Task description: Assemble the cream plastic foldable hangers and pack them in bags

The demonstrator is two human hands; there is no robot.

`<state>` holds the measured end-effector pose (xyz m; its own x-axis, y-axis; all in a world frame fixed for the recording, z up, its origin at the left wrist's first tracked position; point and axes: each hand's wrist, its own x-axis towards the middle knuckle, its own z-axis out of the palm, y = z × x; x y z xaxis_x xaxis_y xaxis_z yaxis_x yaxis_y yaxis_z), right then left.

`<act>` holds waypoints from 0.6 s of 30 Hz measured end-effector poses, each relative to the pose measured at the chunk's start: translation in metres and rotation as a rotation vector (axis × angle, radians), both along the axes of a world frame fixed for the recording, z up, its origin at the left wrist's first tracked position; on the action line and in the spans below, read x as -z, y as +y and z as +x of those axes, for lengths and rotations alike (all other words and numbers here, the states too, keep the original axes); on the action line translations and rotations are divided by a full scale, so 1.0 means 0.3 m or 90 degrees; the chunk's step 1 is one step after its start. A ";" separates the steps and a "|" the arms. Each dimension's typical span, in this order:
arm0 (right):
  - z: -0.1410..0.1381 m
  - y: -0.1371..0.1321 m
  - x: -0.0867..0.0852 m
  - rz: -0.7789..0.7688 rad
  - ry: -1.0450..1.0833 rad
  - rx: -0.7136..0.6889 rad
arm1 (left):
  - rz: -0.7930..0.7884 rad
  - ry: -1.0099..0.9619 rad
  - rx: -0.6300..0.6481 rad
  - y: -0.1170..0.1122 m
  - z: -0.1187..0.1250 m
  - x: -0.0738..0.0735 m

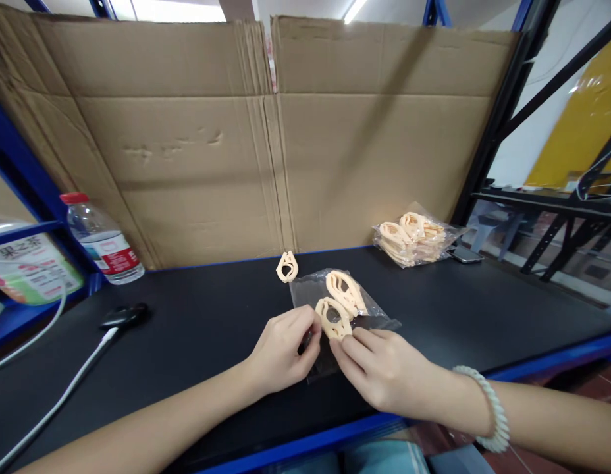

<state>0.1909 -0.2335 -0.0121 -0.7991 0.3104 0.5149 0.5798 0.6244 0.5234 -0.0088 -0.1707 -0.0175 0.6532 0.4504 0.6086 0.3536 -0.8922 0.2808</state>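
A clear plastic bag (pixel 310 289) lies on the black table (pixel 197 329) with one cream plastic clip (pixel 345 289) inside it. My left hand (pixel 283 349) pinches the bag's near edge. My right hand (pixel 379 372), with a bead bracelet on its wrist, holds a second cream clip (pixel 334 318) at the bag's opening. A third clip (pixel 287 266) lies loose farther back on the table.
A pile of bagged clips (pixel 414 238) sits at the back right beside a phone (pixel 464 254). A water bottle (pixel 102 240) stands at the left. A black device on a white cable (pixel 124 316) lies left of my hands. Cardboard (pixel 286 145) walls the back.
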 end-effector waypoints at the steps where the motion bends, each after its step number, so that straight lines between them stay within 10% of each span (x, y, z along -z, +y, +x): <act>1: -0.005 0.003 0.005 -0.001 -0.002 0.014 | -0.002 0.002 0.001 0.001 -0.001 0.001; 18: -0.025 0.046 0.055 -0.028 0.034 0.046 | -0.012 0.016 0.019 0.008 -0.001 0.009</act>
